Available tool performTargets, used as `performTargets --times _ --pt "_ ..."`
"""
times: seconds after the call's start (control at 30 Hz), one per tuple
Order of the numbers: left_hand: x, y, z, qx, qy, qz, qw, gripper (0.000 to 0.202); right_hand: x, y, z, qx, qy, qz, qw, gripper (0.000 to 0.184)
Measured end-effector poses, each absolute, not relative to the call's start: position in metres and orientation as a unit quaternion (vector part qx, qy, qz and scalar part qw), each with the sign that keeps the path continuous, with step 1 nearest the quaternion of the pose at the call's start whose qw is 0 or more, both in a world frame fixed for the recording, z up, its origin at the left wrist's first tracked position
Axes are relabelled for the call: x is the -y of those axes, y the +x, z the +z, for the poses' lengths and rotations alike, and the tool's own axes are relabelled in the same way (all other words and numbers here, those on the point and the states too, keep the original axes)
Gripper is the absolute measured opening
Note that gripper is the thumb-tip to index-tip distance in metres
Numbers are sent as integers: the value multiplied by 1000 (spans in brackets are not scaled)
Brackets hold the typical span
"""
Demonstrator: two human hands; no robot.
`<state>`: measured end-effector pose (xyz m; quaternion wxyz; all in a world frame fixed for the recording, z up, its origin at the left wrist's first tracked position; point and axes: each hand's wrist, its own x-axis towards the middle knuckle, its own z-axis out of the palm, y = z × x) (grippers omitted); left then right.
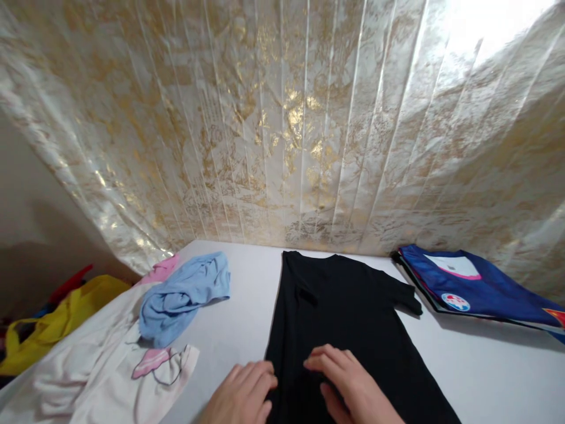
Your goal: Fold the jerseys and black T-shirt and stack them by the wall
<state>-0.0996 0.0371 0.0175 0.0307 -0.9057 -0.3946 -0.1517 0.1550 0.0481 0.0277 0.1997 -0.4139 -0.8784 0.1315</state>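
A black T-shirt [344, 318] lies flat on the white table [477, 365], its left side folded in to a straight edge and its right sleeve spread out. My left hand [242, 394] rests palm down at the shirt's left edge, fingertips touching the fabric. My right hand [348, 383] lies flat on the lower middle of the shirt, fingers spread and pointing left. Neither hand grips anything.
A crumpled light blue garment [185, 294] lies on white and pink clothes [110, 365] at the left. A folded navy garment [477, 285] sits at the right. A yellow bag [57, 324] is beyond the table's left edge. A gold-patterned curtain [286, 129] hangs behind.
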Motion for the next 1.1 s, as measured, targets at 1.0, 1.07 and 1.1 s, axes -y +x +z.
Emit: performTargets --times 1.0,1.07,1.1 --pt "-173 -66 7 519 -820 -233 -59 21 -157 169 18 794 -524 156 265 24" --pt "-143 -71 13 504 -824 -246 -85 13 -124 147 25 797 -503 194 273 20" --pt "-131 -72 15 498 -826 -244 -95 11 -111 137 26 795 -507 199 268 19"
